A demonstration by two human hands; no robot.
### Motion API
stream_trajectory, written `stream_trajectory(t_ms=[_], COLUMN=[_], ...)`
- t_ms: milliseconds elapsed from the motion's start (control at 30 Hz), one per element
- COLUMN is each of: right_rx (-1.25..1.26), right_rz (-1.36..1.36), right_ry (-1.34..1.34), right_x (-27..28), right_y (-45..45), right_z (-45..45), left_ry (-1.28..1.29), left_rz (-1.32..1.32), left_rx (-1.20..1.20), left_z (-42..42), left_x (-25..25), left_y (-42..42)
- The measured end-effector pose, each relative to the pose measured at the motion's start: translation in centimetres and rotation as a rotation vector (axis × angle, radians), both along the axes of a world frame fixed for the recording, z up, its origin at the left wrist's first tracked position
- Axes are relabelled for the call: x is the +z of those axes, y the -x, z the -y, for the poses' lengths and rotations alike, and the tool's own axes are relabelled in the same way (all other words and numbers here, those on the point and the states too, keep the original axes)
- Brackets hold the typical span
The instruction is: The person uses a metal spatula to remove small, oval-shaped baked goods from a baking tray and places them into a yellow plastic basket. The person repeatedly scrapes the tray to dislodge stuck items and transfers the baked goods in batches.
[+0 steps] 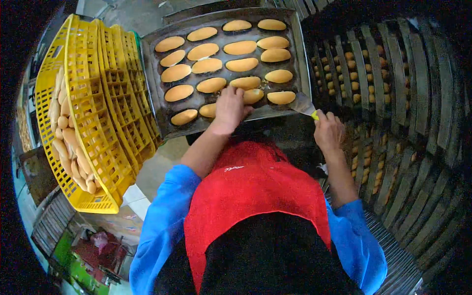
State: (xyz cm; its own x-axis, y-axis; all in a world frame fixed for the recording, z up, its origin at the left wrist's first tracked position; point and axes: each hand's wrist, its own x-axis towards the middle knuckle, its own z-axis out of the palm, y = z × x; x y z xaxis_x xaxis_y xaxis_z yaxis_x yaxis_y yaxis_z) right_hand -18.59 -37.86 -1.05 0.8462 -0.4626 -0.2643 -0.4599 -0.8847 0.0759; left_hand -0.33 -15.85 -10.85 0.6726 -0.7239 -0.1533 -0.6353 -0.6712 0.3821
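Note:
Before me a dark metal baking tray (254, 110) holds rows of oblong golden bread rolls (242, 65). My left hand (230, 107) reaches over the near edge, its fingertips touching a roll (245, 82) in the lower middle; whether they grip it cannot be made out. Another roll (253, 96), partly covered by the hand, lies just right of the fingers. In my right hand (329, 131) is a metal scraper (303, 104) with a yellow handle, gripped at the tray's near right corner. Its blade lies close beside the right-hand roll (281, 97) of the near row.
Stacked yellow plastic crates (94, 110) stand left of the tray, the top one with bread rolls (70, 136) inside. On the right, dark racks (398, 81) hold trays of small round buns (354, 75) and longer pieces (379, 162). A dark red table (97, 254) is at lower left.

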Motion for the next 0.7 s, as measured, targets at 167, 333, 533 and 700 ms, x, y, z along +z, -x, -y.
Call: stream_trajectory(t_ms=[167,333,533,700], right_rx=[0.109,0.103,-0.013,-0.169], right_rz=[-0.118,-0.061,0.094,0.151], right_ry=[0.046,0.051,-0.078,-0.077], right_x=[0.6,0.2,-2.3,-5.6], right_y=[-1.7,-0.6,-0.1,-4.2], right_z=[1.0,0.7,-0.7,-2.2], left_ry=[-0.037,-0.057,0.473,1.345], left_rz=[0.276,0.297,-0.186,-1.392], left_rx=[-0.259,-0.452,0.006,0.829], left_z=[2.0,2.4,1.1,-1.9], left_x=[-0.6,-2.9,-4.0,0.0], left_y=[0.9,-0.1,-1.1,-1.8])
